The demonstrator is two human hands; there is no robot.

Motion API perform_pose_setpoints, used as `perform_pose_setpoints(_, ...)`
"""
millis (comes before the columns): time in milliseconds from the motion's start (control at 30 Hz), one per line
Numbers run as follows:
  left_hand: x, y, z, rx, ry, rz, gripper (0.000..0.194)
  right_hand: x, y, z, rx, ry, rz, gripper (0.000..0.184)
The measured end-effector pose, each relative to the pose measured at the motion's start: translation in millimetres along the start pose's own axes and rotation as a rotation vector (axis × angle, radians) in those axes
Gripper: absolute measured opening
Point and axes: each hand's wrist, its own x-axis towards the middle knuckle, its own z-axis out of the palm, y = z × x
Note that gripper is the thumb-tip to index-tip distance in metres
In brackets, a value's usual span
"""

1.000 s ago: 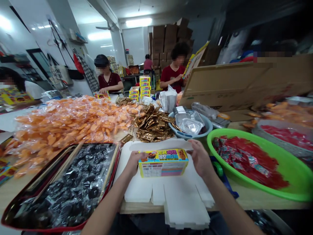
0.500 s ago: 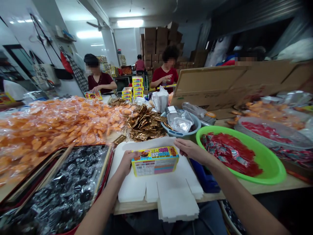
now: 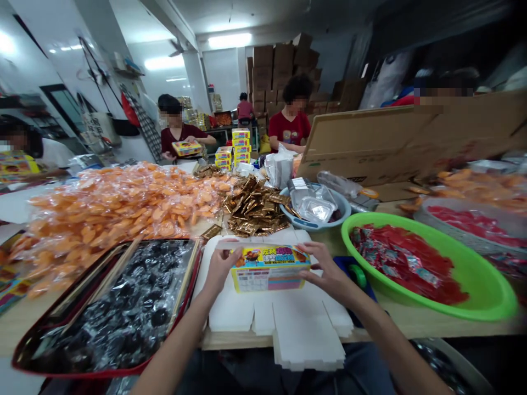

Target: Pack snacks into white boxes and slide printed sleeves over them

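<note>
The left hand (image 3: 220, 269) and right hand (image 3: 327, 274) hold a yellow printed snack box (image 3: 269, 269) by its ends, just above a stack of white die-cut card blanks (image 3: 304, 334) on the wooden bench (image 3: 234, 341). To the left lies a red-rimmed tray (image 3: 82, 374) of black wrapped sweets (image 3: 132, 296); beyond it spread orange wrapped candies (image 3: 115, 208) and gold sachets (image 3: 255, 206). To the right sits a green basin (image 3: 492, 304) of red packets (image 3: 405, 263), with a blue bowl (image 3: 317, 224) of foil trays (image 3: 313, 204) behind it. Farther back, one co-worker (image 3: 181, 131) holds a similar box (image 3: 186, 148), another (image 3: 290, 123) stands near the table's far side — stacked cardboard cartons (image 3: 272, 71) rise behind them.
</note>
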Motion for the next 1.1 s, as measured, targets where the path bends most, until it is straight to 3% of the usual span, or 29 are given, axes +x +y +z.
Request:
perform_pose_setpoints(67, -1, 11, -12.0, 0.206, 0.087, 0.198, 0.048, 2, 5, 5, 0.001, 0.025, -0.028, 0.049)
perform_pose_setpoints(167, 1, 37, -29.3, 0.716, 0.043, 0.392, 0.028, 7, 6, 8, 0.051, 0.015, -0.021, 0.044)
perform_pose_setpoints(267, 4, 65, -32.8, 1.225, -0.090, 0.439, 0.045, 9, 3, 9, 0.084, 0.015, -0.012, 0.043)
perform_pose_setpoints(367, 3, 79, -23.1, 1.475, -0.103, 0.401, 0.049, 9, 2, 9, 0.085, 0.028, -0.014, 0.044)
perform_pose_setpoints(733, -15, 54, -8.3, 1.472, 0.130, 0.495, 0.045, 10, 0, 8, 0.103, 0.019, 0.003, 0.044)
perform_pose_setpoints(900, -16, 53, -3.8, 1.461, 0.172, 0.453, 0.045, 9, 1, 9, 0.118, 0.034, 0.009, 0.044)
perform_pose_setpoints(1100, -20, 48, -7.1, 1.442, 0.163, 0.516, 0.042, 6, 2, 9, 0.127, 0.014, -0.002, 0.042)
